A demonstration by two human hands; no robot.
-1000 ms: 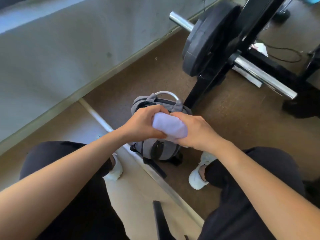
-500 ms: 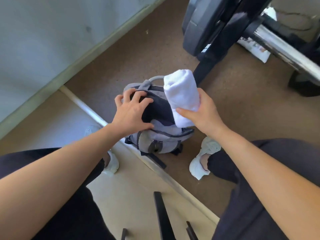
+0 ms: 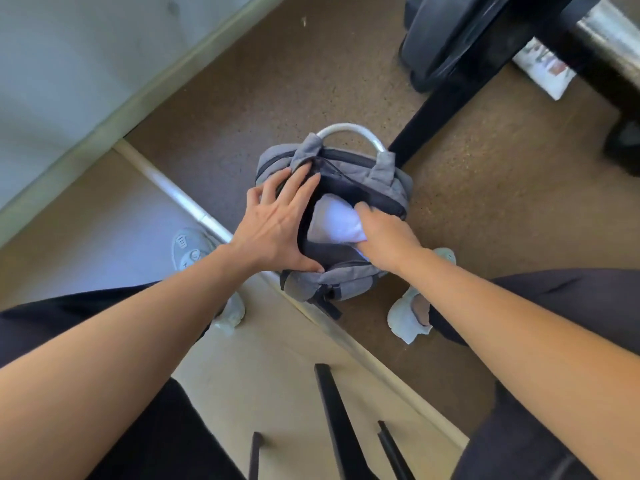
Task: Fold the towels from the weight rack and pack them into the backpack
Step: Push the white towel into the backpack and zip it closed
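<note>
A grey backpack (image 3: 388, 174) with a white top handle stands on the brown floor between my feet, its main compartment unzipped. A rolled white towel (image 3: 334, 220) sits partly inside the opening. My right hand (image 3: 388, 237) grips the towel's near end, fingers reaching into the bag. With spread fingers, my left hand (image 3: 277, 226) presses on the left rim of the opening and holds it wide, thumb on the front panel.
The black weight rack post (image 3: 436, 112) stands just behind the backpack, with a black weight plate (image 3: 446, 39) and a chrome bar (image 3: 609, 36) above. A printed paper (image 3: 543, 71) lies at the back right. A wall runs along the left. Black bars (image 3: 332, 420) lie near my knees.
My right hand has lowered the rolled towel from above the backpack into its opening. My left hand has stayed on the rim, spreading it wider. The camera has tilted further down.
</note>
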